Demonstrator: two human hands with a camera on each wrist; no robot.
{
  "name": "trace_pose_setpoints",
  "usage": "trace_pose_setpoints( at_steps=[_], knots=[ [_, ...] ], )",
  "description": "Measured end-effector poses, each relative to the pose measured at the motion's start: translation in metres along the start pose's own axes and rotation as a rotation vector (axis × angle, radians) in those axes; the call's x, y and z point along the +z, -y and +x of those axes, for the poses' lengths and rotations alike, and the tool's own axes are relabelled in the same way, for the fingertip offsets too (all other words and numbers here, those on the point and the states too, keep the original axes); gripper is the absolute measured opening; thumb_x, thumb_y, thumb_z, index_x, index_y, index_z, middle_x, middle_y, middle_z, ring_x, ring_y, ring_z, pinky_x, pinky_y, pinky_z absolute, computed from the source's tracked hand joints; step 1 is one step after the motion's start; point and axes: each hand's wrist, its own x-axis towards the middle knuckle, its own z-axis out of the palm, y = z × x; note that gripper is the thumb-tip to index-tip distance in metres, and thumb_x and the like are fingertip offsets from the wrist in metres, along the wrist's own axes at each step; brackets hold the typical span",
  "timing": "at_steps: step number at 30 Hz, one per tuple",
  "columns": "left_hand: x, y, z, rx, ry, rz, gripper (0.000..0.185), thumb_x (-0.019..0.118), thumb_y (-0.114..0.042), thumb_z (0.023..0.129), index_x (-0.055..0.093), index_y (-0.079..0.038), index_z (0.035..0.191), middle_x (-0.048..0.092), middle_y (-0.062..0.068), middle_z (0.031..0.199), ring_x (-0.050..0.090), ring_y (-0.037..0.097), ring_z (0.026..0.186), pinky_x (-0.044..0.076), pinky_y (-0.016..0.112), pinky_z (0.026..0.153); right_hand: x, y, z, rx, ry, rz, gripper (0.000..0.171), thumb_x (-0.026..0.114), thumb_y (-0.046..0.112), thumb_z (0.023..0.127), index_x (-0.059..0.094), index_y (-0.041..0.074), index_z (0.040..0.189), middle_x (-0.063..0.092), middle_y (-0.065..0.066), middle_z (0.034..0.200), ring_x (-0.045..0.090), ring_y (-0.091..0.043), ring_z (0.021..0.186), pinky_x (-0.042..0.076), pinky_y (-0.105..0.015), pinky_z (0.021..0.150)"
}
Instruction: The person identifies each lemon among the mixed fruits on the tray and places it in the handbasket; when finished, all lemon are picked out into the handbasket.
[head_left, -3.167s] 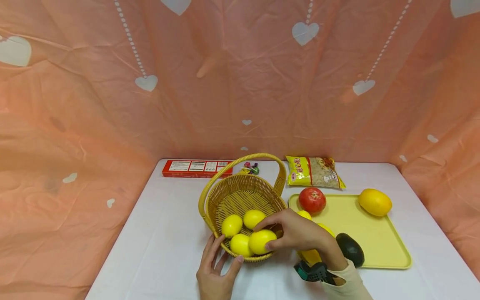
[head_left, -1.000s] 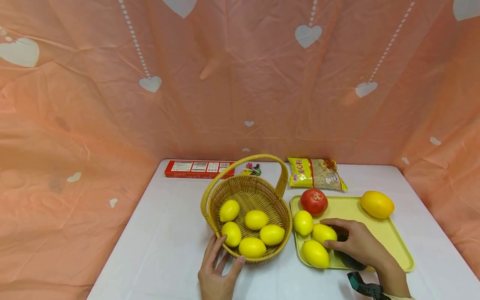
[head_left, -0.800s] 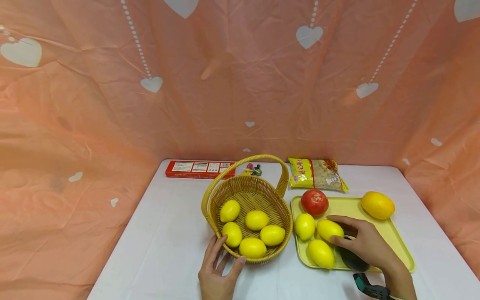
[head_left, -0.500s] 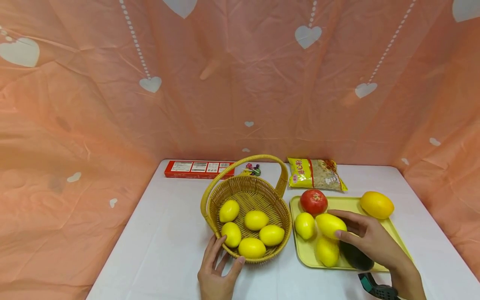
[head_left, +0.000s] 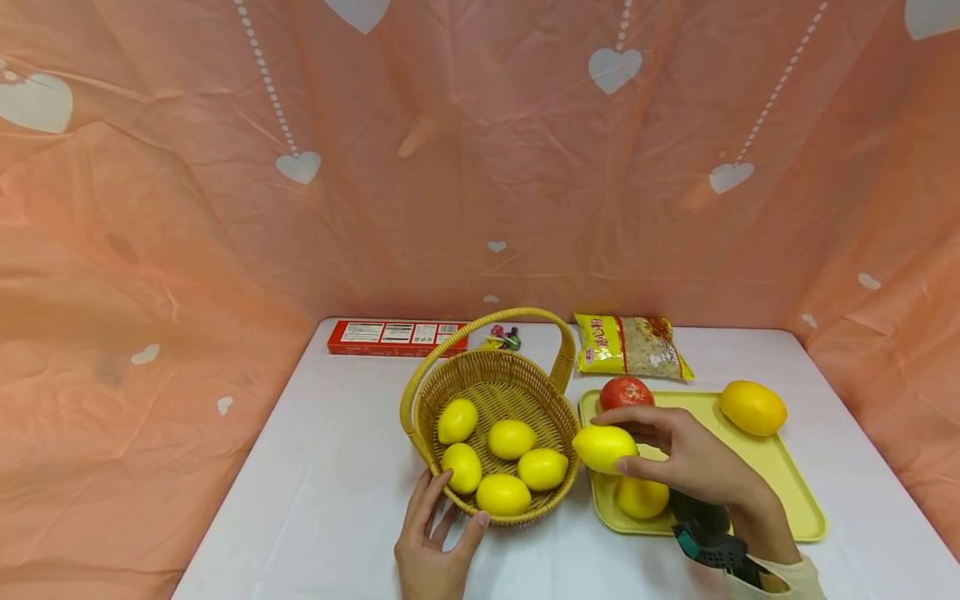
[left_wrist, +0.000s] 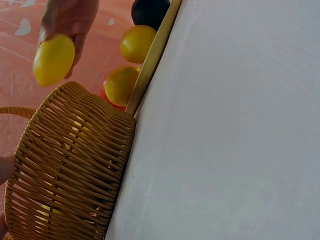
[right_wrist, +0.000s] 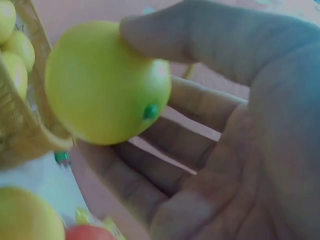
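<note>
A yellow lemon hangs in the air just above the gap between the wicker basket and the yellow tray, pinched between the thumb and curled fingers of the right hand. The left hand rests on the white table with its fingers spread and straight against the basket's near rim, and five more lemons lie inside the basket. On the tray sit another lemon, a red tomato and an orange-yellow mango at its far corner, with a noodle packet and a red box behind.
</note>
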Motion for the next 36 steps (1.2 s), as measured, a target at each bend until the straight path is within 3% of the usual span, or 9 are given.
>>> trace_pose_setpoints(
  at_steps=[10,15,21,28,32,36],
  knots=[
    [0.001,0.003,0.001,0.029,-0.008,0.014,0.068,0.096,-0.004,0.082,0.071,-0.013,0.145,0.047,0.018,0.167,0.053,0.038,0.147,0.058,0.029,0.111,0.031,0.007,0.036,-0.060,0.206,-0.017,0.040,0.081,0.016,0.101,0.073,0.015,0.140,0.077,0.001,0.133,0.070,-0.012,0.111,0.061,-0.025,0.101],
    [0.001,0.003,0.001,0.041,-0.012,0.011,0.066,0.096,-0.004,0.083,0.072,-0.014,0.144,0.048,0.019,0.166,0.055,0.037,0.146,0.059,0.027,0.110,0.046,0.015,0.048,-0.035,0.253,-0.072,0.041,0.082,0.017,0.096,0.076,0.016,0.136,0.079,0.002,0.128,0.067,-0.008,0.103,0.063,-0.025,0.092],
    [0.001,0.002,0.001,0.042,-0.011,0.000,0.066,0.095,-0.004,0.083,0.071,-0.012,0.144,0.048,0.019,0.166,0.055,0.035,0.145,0.059,0.026,0.109,0.065,0.023,0.061,0.015,0.306,-0.106,0.039,0.085,0.019,0.093,0.080,0.019,0.131,0.078,0.006,0.126,0.065,-0.006,0.104,0.062,-0.026,0.096],
    [0.001,0.004,0.001,0.058,-0.015,-0.015,0.065,0.095,-0.003,0.084,0.071,-0.011,0.144,0.048,0.019,0.166,0.057,0.008,0.139,0.059,0.018,0.105,0.090,0.019,0.071,-0.067,0.281,-0.115,0.043,0.087,0.018,0.092,0.078,0.021,0.134,0.077,0.007,0.132,0.066,-0.006,0.115,0.059,-0.031,0.108],
    [0.001,0.003,0.001,0.088,-0.012,-0.022,0.063,0.094,-0.002,0.085,0.072,-0.010,0.143,0.048,0.022,0.165,0.059,0.009,0.138,0.059,0.018,0.105,0.097,0.018,0.073,-0.102,0.255,-0.111,0.043,0.087,0.018,0.093,0.077,0.019,0.135,0.078,0.006,0.133,0.069,-0.011,0.119,0.058,-0.031,0.110],
    [0.001,0.002,0.001,0.087,-0.015,-0.021,0.063,0.095,-0.001,0.083,0.073,-0.011,0.142,0.049,0.022,0.164,0.059,0.011,0.138,0.059,0.020,0.105,0.092,0.019,0.070,-0.065,0.235,-0.057,0.042,0.088,0.020,0.094,0.078,0.017,0.135,0.078,0.001,0.134,0.071,-0.021,0.123,0.057,-0.030,0.113]
  ],
)
